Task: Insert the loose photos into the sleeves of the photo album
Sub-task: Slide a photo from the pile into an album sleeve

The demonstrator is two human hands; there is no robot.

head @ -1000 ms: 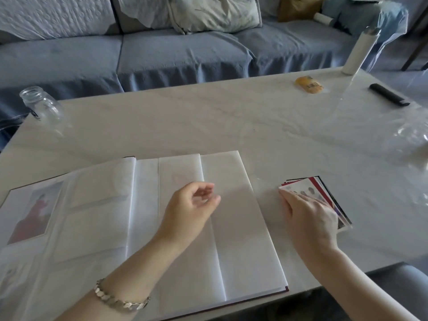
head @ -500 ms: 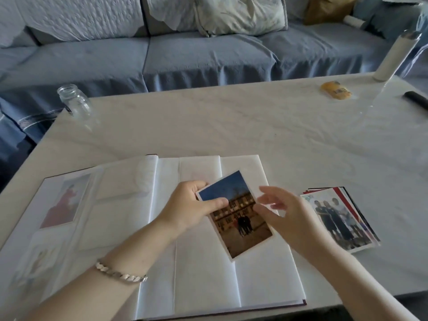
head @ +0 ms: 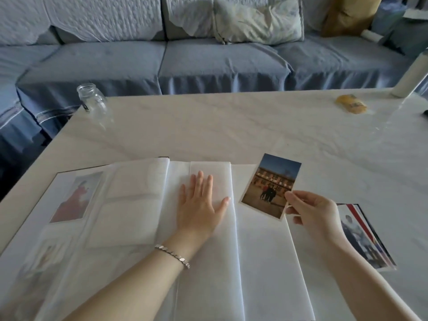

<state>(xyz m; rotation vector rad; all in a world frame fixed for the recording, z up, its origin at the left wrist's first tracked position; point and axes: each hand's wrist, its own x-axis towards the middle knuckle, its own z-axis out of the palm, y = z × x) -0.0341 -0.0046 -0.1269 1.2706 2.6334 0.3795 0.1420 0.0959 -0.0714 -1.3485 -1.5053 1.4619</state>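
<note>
Head view, findings in order of size. The table (head: 231, 126) carries every item. The photo album (head: 261, 262) lies open and flat along the table's near edge. Its pages are pale, translucent film. One filled sleeve (head: 74, 198) on the far-left page shows a reddish print. Sleeve openings on the right-hand page cannot be made out. The stack of loose photos (head: 361, 237) sits on the table just beside the album's right edge, partly hidden by the right wrist.

The left hand (head: 199, 205) lies flat on the middle leaf, fingers straight and spread, holding nothing. The right hand (head: 312, 212) pinches a single photo (head: 269, 184) at its lower right corner, thumb on the face and fingers behind. The print sits over the upper part of the right-hand page, its top edge reaching past the album over the table. Whether it touches the page cannot be told.

Assessment: the print is judged light, thin and only moderately stiff, probably glossy. A one-corner grip lets it sag and twist, and the face will take fingermarks. It is better held by its edges near one short side, leading with the opposite short side. The sleeve film looks limp and likely to cling. It wants pinning flat and its mouth lifted, or a corner may catch and crease.
</note>
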